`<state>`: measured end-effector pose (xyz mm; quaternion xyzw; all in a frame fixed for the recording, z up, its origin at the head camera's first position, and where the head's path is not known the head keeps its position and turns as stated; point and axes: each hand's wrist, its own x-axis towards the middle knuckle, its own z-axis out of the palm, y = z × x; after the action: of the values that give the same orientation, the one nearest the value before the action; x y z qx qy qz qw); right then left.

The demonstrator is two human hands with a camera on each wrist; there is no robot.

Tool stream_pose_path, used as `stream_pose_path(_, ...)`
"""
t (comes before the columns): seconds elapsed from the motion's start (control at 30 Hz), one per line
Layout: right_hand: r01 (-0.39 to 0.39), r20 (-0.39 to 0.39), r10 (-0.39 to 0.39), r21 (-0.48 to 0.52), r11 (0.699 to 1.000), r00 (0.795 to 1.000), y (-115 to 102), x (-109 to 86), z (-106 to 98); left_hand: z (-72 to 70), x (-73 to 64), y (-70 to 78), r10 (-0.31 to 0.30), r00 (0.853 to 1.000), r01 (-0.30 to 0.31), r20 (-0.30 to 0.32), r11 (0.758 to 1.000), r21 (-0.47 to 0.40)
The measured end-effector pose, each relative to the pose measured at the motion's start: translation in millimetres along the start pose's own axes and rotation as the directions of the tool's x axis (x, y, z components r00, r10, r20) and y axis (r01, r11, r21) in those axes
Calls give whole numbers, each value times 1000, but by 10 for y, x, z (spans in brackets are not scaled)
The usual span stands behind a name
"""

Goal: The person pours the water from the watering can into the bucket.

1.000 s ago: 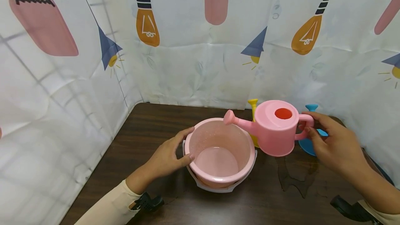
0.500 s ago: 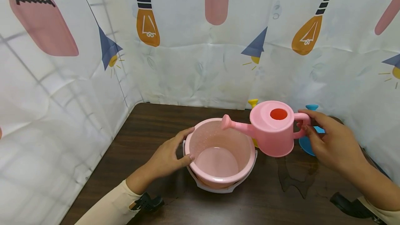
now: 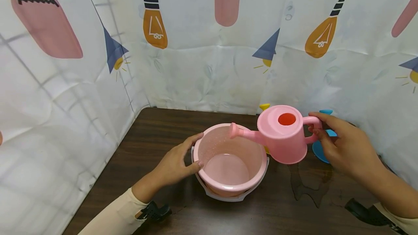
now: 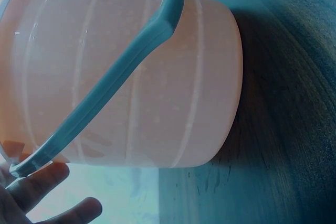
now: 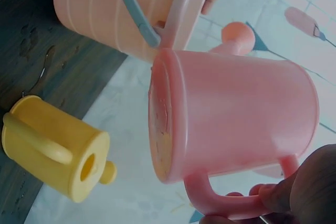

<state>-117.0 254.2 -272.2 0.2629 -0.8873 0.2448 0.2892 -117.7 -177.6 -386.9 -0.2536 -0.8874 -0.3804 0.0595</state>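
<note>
In the head view, a pink bucket stands on the table, a shallow clear layer visible at its bottom. Its grey handle hangs down outside. My left hand rests on the bucket's left rim, thumb and index finger spread apart; in the left wrist view two fingers stretch out straight beside the wall. On the right, my right hand grips the handle of a pink toy watering can. The can is lifted off the table, its rose end over the bucket's far right part. No stream from the rose can be made out.
Behind the pink can a yellow watering can stands on the table, mostly hidden in the head view. A blue watering can is partly covered by my right hand. Spilled liquid lies on the dark table. A patterned curtain borders the back and left.
My right hand has moved a little left with the pink watering can, bringing its rose farther over the bucket. The left hand and bucket have stayed put.
</note>
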Motion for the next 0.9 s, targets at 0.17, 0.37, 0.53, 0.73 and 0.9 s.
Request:
stream_pose_path(0.17,17,9,-17,12,1000,1000,-39,32,-10,4,-4,-1,-4,1000,4,-1,1000,1)
stream_pose_path(0.37,42,7,-42,-5,999,999,-66,66,-12,7,-5,-7,-9,1000,9,-6,1000,12)
stream_pose_path(0.53,67,10,-67,-29,997,998,-80,89,-6,10,-6,-3,-23,1000,23,-4,1000,16)
stream_pose_path(0.73,93,17,-92,-66,993,996,-101,119,0,9,-7,1,-32,999,32,-2,999,19)
stream_pose_path(0.9,100,18,-99,-59,993,995,-124,139,2,10,-11,3,-39,999,39,0,999,12)
